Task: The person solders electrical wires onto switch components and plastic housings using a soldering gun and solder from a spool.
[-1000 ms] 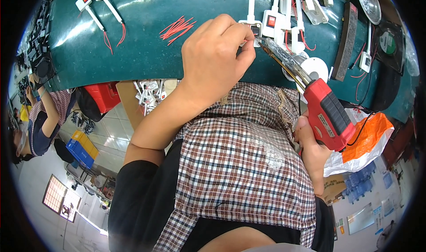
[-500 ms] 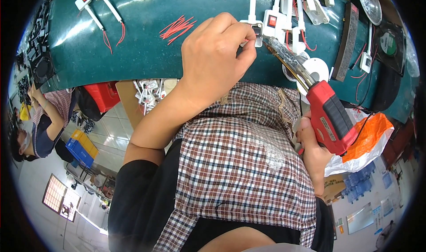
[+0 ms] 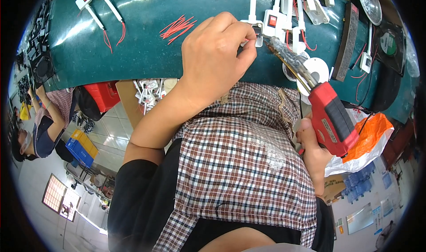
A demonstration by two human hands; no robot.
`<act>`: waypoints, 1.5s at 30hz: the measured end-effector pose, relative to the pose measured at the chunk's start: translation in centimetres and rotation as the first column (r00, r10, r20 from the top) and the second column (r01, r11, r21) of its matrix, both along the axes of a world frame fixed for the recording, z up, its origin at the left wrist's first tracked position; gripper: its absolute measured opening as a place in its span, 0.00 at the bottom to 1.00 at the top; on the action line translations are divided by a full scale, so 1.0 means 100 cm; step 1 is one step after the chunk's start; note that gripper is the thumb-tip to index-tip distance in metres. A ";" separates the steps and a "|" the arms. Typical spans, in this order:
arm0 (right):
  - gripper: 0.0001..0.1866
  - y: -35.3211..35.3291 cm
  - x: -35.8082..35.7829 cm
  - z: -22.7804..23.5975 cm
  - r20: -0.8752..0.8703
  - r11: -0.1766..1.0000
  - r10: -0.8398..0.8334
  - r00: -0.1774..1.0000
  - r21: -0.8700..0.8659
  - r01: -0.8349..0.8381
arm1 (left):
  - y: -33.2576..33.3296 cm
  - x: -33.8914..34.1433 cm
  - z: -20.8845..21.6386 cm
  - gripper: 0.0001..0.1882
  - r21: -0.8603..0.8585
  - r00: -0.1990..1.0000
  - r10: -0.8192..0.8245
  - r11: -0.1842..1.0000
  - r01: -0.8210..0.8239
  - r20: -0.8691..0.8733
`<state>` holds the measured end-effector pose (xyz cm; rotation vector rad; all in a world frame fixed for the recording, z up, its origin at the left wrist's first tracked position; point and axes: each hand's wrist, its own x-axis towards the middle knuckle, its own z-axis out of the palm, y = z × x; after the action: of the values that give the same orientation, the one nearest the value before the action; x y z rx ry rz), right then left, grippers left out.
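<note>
My left hand (image 3: 217, 52) is closed in a pinch at a white switch housing (image 3: 258, 42) with a dark switch in it. A short bit of red wire (image 3: 245, 40) shows at its fingertips. My right hand (image 3: 314, 147) grips a red and black soldering gun (image 3: 330, 114), whose handle hides some of the fingers. The gun's metal front points up and left, with its tip just right of the housing and seemingly a little apart from it. Beside that housing lies another white one with a red rocker switch (image 3: 272, 20).
Loose red wires (image 3: 177, 28) lie left of my left hand on the green table (image 3: 142, 56). Two white switch pieces (image 3: 91, 14) sit farther left. Under the gun are white spools (image 3: 316, 70). A dark bar (image 3: 346, 41) and a fan (image 3: 388, 45) stand right. A co-worker (image 3: 51, 114) works at left.
The soldering gun has shifted slightly right and toward me, its tip drawing back a little from the housing. My left hand stays nearly still. The co-worker's hands have moved slightly.
</note>
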<state>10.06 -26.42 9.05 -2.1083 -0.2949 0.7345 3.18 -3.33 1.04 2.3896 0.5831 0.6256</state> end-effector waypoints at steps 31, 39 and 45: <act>0.06 0.006 0.006 0.001 -0.012 0.921 -0.319 0.948 0.233 0.313 | 0.009 0.000 0.014 0.05 0.035 0.999 -0.020 0.999 0.021 -0.050; 0.06 0.006 0.008 0.003 -0.012 0.901 -0.307 0.952 0.318 0.295 | 0.033 0.025 0.002 0.14 -0.421 0.986 0.064 0.898 -0.124 -0.155; 0.06 0.006 0.010 0.001 -0.022 0.875 -0.330 0.944 0.369 0.315 | 0.055 0.010 0.016 0.05 -0.880 0.914 0.364 0.475 -0.019 0.177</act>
<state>11.06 -25.85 9.18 -1.7547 -0.0865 0.3987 4.16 2.21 2.60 1.2024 0.7835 0.6158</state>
